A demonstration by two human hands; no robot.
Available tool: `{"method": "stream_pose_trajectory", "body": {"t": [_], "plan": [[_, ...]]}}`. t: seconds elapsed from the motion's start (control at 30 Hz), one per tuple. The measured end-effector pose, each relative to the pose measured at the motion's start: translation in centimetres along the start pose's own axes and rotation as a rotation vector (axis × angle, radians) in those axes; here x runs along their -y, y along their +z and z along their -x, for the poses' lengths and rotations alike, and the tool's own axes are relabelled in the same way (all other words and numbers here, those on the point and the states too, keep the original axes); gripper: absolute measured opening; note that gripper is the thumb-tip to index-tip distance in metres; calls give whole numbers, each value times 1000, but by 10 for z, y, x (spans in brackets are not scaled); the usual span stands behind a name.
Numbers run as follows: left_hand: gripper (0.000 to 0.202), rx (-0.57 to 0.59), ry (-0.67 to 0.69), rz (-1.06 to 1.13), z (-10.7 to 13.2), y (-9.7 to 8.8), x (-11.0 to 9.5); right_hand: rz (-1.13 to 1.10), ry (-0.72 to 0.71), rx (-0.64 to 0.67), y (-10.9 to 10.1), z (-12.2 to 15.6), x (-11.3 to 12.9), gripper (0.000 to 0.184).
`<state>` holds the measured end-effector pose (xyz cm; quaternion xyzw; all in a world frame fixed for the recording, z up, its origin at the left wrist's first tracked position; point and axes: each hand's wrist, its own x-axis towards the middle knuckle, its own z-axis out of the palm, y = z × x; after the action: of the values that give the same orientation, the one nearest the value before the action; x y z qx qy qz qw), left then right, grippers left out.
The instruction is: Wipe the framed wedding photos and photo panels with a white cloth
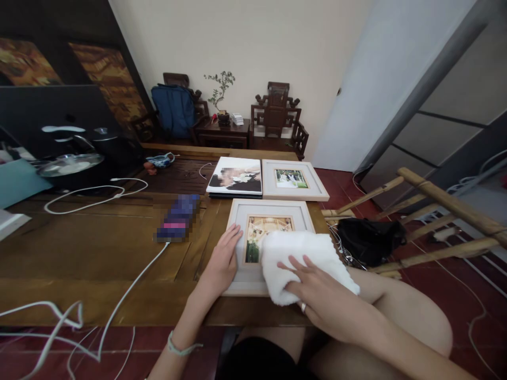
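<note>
Here the white cloth (307, 252) under the right hand (317, 295) hides half the near frame (269, 207).

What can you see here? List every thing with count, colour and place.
white wooden picture frame: 1, white, table's near edge
fluffy white cloth towel: 1, white, on that frame
second white picture frame: 1, white, farther back
flat photo album: 1, white and black, left of the second frame
thin charging cables: several, white, table's left
brown wooden table: 1, brown, centre
soft black bag: 1, black, floor, right
blue backpack: 1, blue, chair by the wall
left hand: 1, flat on frame's left border
right hand: 1, spread on towel
</note>
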<state>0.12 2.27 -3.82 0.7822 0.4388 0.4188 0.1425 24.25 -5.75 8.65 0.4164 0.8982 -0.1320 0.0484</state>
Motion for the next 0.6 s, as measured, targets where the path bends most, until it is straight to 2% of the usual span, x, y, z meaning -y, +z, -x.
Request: {"method": "stream_pose_trajectory", "body": {"t": [0.07, 0.13, 0.3, 0.4, 0.5, 0.6], "plan": [[48, 14, 2, -1, 0, -1, 1, -12, -5, 4, 0, 0, 0, 48], [50, 27, 7, 0, 0, -1, 1, 18, 8, -39, 6, -8, -11, 50], [52, 72, 19, -4, 0, -4, 1, 201, 105, -261, 7, -55, -73, 55], [51, 88, 27, -8, -1, -6, 1, 308, 136, -304, -2, -81, -102, 55], [50, 85, 32, -5, -1, -7, 2, 367, 105, -262, -2, -93, -103, 45], [50, 78, 32, 5, -1, -7, 3, 338, 78, -200, 8, -82, -78, 39]]}}
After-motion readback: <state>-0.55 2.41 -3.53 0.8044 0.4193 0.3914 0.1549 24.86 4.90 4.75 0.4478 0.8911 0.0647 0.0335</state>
